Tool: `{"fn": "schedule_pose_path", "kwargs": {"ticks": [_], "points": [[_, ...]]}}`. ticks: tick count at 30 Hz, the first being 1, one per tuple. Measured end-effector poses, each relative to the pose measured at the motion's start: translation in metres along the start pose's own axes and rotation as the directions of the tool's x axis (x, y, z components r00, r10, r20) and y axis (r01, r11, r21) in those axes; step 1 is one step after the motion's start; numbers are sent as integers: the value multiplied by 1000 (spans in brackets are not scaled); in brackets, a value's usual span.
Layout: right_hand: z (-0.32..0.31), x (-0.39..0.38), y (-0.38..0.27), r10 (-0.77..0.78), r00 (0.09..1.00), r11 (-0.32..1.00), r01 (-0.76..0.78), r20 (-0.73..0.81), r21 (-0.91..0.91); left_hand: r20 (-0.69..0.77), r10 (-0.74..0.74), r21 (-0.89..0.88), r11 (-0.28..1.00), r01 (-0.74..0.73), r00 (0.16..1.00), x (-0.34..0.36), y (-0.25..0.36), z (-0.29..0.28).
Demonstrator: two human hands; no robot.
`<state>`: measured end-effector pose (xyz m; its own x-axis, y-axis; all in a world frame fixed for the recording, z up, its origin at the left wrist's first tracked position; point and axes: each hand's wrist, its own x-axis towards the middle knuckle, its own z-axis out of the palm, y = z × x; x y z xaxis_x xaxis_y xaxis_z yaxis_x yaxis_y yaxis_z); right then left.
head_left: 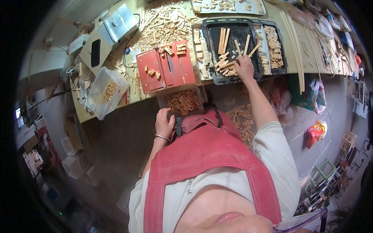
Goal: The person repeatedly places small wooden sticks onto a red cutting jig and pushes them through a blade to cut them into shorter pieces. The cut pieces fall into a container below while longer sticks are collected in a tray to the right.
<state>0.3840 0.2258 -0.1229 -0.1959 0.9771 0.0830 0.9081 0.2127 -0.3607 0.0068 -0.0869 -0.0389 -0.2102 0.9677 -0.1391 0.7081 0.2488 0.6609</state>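
Two hands work apart: the right hand (244,66) picks among wooden sticks (227,68) in a black tray (213,33), while the left hand (164,123) grips a box of wood blocks (183,102) below the bench (295,46).

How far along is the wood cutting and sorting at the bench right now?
Done: many short cut wooden blocks fill the tray under the small red table saw, and more lie stacked in the black plastic tray. In hand: the right hand reaches into the long wooden sticks in that tray; the left hand rests at the apron. Left: several uncut sticks.
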Motion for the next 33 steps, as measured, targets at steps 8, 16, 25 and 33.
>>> {"fn": "schedule_pose_path", "kwargs": {"ticks": [8, 16, 25, 33], "points": [[-18, 15, 26, -337, 939, 934, 325, 63, 146, 2, -107, -3, 994, 107, 994, -2, 19, 22], [-25, 20, 34, -373, 924, 923, 361, 81, 132, -8, -109, -8, 994, 109, 994, 4, 41, 37], [-17, 5, 40, -513, 851, 858, 509, 110, 62, 4, -143, 13, 990, 143, 990, -1, 55, 47], [-11, 0, 33, -501, 864, 857, 487, 50, 170, 22, -167, 34, 986, 166, 986, -9, 59, 52]]}}
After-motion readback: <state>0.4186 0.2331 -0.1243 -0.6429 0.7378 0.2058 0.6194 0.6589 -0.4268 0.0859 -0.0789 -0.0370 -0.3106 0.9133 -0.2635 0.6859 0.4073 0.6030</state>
